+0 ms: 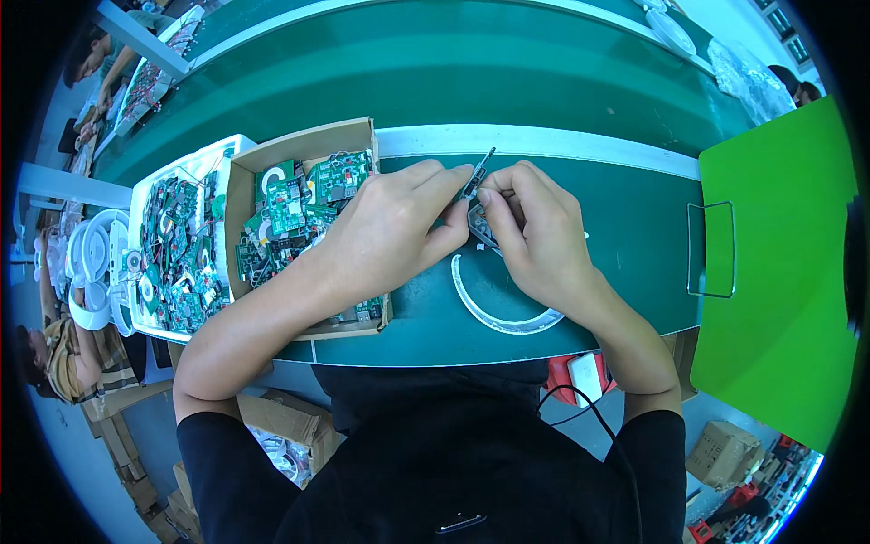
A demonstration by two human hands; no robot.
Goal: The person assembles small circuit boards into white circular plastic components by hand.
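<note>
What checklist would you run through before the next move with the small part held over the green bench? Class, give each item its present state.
1. Both hands on the part: left hand and right hand meet around the small part: ok.
2. Thin dark strip pinched at the fingertips, tilted upward: ok.
3. Firmness of the grip on the part: mostly hidden by fingers: cannot tell.
4. White curved ring piece lies on the green bench below the hands, apart from them: ok.
5. Cardboard box of green circuit boards beside the left hand, within reach: ok.
</note>
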